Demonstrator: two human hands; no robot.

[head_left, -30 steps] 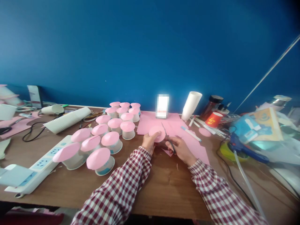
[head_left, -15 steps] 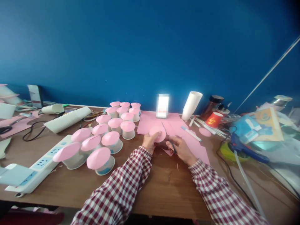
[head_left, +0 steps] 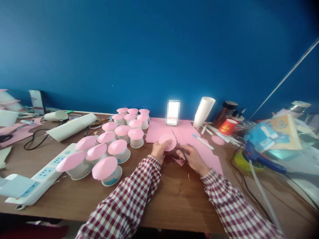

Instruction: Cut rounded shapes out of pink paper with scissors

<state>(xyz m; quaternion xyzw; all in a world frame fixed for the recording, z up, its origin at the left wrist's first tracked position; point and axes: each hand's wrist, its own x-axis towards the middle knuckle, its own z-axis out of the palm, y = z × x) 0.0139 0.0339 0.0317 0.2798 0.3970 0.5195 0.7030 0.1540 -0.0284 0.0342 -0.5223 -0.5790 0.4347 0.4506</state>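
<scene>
Between thumb and fingers, my left hand (head_left: 159,150) pinches a round pink paper disc (head_left: 166,141). My right hand (head_left: 193,157) is closed on a pair of scissors (head_left: 184,154), whose blades point away from me along the disc's right edge. Whether the blades touch the paper I cannot tell. Beneath and beyond lie pink paper sheets (head_left: 157,127). A small pink offcut (head_left: 177,161) lies on the table under my right hand. To the left stand several upturned paper cups (head_left: 137,143), each topped with a shallow pink paper cone (head_left: 105,168).
A white power strip (head_left: 47,172) and a stack of white cups (head_left: 72,127) lie left. Behind the sheets stands a blurred-out phone-like screen (head_left: 172,113). Rightward are a leaning white cup stack (head_left: 204,111), a red cup (head_left: 227,127), a marker (head_left: 203,142) and a blue glue gun (head_left: 264,159).
</scene>
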